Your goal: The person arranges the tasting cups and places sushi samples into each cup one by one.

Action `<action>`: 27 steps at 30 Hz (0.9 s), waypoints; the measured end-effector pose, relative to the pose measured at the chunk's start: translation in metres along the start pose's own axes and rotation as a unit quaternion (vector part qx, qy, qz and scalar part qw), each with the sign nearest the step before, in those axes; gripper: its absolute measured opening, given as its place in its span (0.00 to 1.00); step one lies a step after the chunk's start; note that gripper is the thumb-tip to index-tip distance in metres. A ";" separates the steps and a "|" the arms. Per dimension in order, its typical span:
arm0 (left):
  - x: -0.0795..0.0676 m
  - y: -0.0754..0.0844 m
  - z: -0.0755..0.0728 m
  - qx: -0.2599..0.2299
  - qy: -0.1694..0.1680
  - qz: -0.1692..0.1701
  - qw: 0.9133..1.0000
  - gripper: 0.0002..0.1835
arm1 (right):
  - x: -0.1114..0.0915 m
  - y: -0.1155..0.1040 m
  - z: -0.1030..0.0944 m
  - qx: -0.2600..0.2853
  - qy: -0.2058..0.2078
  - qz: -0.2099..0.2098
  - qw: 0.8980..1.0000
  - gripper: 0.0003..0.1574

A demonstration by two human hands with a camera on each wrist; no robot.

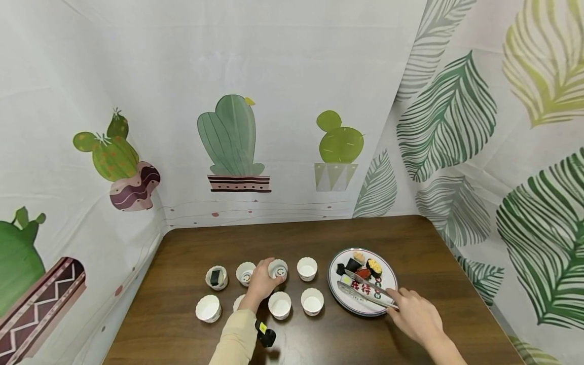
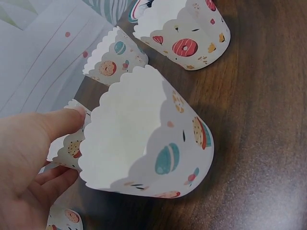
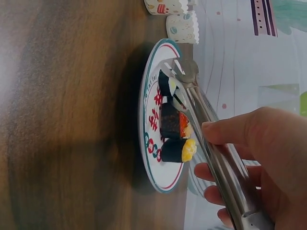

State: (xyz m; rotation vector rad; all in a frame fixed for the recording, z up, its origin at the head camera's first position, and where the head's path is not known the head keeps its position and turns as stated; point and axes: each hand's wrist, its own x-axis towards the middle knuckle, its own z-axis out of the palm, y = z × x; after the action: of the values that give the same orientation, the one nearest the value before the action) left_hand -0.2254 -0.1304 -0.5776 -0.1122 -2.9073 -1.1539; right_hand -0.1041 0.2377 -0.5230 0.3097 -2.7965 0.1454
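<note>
My left hand (image 1: 262, 281) grips the side of a white scalloped paper baking cup (image 1: 284, 264) in the back row. Inside that cup lies a small sushi roll (image 1: 280, 272). In the left wrist view, thumb and fingers are on either side of this cup (image 2: 67, 149). My right hand (image 1: 418, 313) holds metal tongs (image 3: 218, 160) over a round plate (image 1: 390, 286) with a dark rim. The tongs' tips overlap a small roll (image 3: 166, 85) at the plate's left side. Nearby on the plate are corn-topped sushi (image 1: 374, 267) and orange-red-topped sushi (image 1: 363, 274).
Several more baking cups stand in two rows on the brown wooden table (image 1: 292, 235). One back cup (image 1: 222, 285) contains dark-wrapped sushi, another (image 1: 242, 269) a roll. A front cup (image 1: 237, 303) is partly hidden by the left arm. A printed curtain (image 1: 292, 76) hangs behind.
</note>
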 end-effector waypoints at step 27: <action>0.001 0.001 0.000 -0.001 -0.004 -0.013 1.000 0.34 | 0.003 0.007 0.000 0.021 -0.044 0.029 0.998 0.21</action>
State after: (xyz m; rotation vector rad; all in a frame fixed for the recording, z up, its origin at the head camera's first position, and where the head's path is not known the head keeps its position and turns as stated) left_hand -0.2260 -0.1294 -0.5768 -0.0803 -2.9225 -1.1609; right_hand -0.1086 0.2435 -0.5223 0.2517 -2.8942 0.2078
